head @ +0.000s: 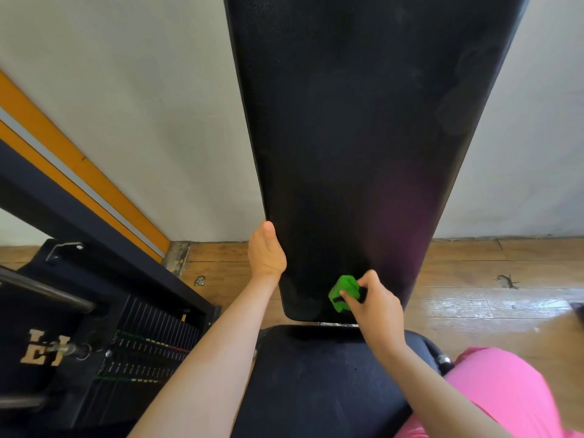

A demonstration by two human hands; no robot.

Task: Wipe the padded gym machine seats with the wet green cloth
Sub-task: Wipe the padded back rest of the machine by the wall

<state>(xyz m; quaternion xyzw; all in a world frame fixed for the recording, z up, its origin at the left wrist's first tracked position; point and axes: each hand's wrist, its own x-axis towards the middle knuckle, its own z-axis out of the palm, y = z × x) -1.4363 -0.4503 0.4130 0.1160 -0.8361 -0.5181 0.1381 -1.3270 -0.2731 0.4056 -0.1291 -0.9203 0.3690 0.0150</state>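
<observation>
Two hands are on the black back pad (pixel 363 121) of a gym machine, which rises upright in front of a pale wall (pixel 126 90). The left hand (pixel 267 251) grips the pad's left edge near its lower corner: the thumb lies up along the front and the fingers curl behind the edge, out of sight. The right hand (pixel 377 306) pinches a bunched green cloth (pixel 343 292) between thumb and curled fingers and holds it against the pad just above its bottom edge, right of the middle. Below that edge lies the dark seat pad (pixel 316 380). At the left stands a weight stack (pixel 142 352) with rows of small marks (too small to read) and large pale letters (pixel 44 346), of which only an "E" is plain. Pink clothing (pixel 505 390) fills the lower right corner over a wooden floor (pixel 489 279).
</observation>
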